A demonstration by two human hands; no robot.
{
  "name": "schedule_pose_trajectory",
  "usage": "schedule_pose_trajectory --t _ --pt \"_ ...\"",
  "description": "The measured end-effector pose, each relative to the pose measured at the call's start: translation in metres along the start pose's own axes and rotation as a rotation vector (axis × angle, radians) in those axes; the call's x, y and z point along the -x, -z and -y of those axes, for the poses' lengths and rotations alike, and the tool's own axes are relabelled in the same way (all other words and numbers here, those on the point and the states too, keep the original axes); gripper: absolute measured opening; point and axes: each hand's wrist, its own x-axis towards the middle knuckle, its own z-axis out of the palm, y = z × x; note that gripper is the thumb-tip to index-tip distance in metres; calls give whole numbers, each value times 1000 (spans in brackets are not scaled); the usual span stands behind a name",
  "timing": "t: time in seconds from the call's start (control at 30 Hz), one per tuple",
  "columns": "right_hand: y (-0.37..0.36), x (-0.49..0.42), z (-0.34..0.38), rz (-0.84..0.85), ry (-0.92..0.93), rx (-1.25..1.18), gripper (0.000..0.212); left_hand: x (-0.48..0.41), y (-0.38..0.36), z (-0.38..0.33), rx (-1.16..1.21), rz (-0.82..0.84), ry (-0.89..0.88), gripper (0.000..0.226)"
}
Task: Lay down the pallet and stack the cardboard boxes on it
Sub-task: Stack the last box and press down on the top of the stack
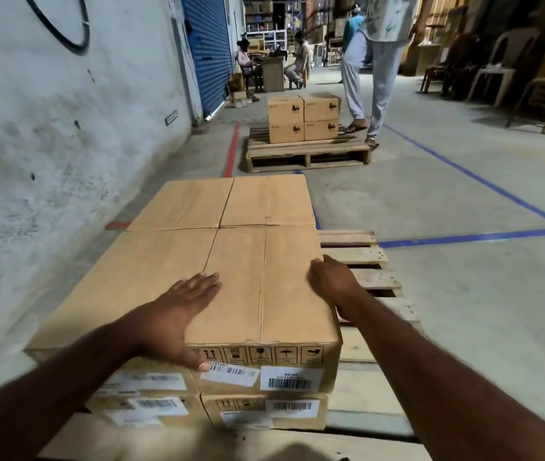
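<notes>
Now we are steadying the near right box (266,287) on top of the stack.

Our left hand (178,314) is lying flat and spread on its lid, thumb hooking the front face; our right hand (332,281) is cupping its right edge. Underneath, the pallet (364,257) is lying flat beside the wall (65,128).

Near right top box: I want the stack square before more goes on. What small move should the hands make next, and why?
Probably slide the box slightly left and square it. The left hand lies flat on its top and the right hand presses its right side, so both are set to push. Whether a gap remains to the neighbouring box is hard to tell.
</notes>
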Motion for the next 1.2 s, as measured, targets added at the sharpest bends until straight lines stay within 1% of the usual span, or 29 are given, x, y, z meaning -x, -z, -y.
schedule_pose_trajectory --t 0.1,0.17,0.33,0.37,0.4,0.43,0.47,0.5,0.53,0.57,0.6,0.63,0.67,0.7,0.77,0.83,0.97,1.07,1.2 --pt "-1 -4 1 18 -8 70 36 -2 -2 4 11 -24 -1 135" --pt "-2 -3 5 -8 -24 132 36 -1 -1 2 0 -25 1 134" --pt "-7 -8 8 -52 52 445 43 0 -2 4 48 -37 5 133" --pt "-10 -10 9 -47 50 503 46 -1 -3 4 61 -31 -6 133" --pt "-12 -7 12 -49 55 616 53 0 0 3 95 -15 -10 133" --pt "-13 -4 13 -68 83 726 65 1 3 6 164 11 -6 132" --pt "-13 -3 16 -71 120 828 72 0 10 9 296 44 -9 130" --pt "-16 -4 20 -83 184 911 75 -3 19 14 518 69 13 125" --pt "-19 -5 23 -87 267 983 77 -8 28 18 762 30 56 120" --pt "-23 -13 28 -82 353 1034 78 -19 31 27 903 -79 101 114" --pt "-29 -19 35 -63 413 1059 78 -34 31 36 927 -224 163 108" --pt "-37 -31 39 -31 456 1083 79 -52 30 45 786 -345 249 100" --pt "-46 -41 45 0 477 1087 78 -71 29 54 630 -410 321 94" --pt "-55 -49 50 31 475 1085 79 -89 27 60 478 -425 379 92" --pt "-70 -69 59 71 466 1067 80 -124 26 74 282 -364 443 94" --pt "-82 -91 66 72 445 1055 81 -150 30 84 169 -318 444 96" --pt "-97 -125 73 63 395 1086 85 -176 32 97 102 -282 413 92" --pt "-100 -131 73 55 384 1120 86 -180 25 102 81 -314 397 91" --pt "-103 -130 68 20 409 1131 83 -177 22 98 79 -331 371 85"
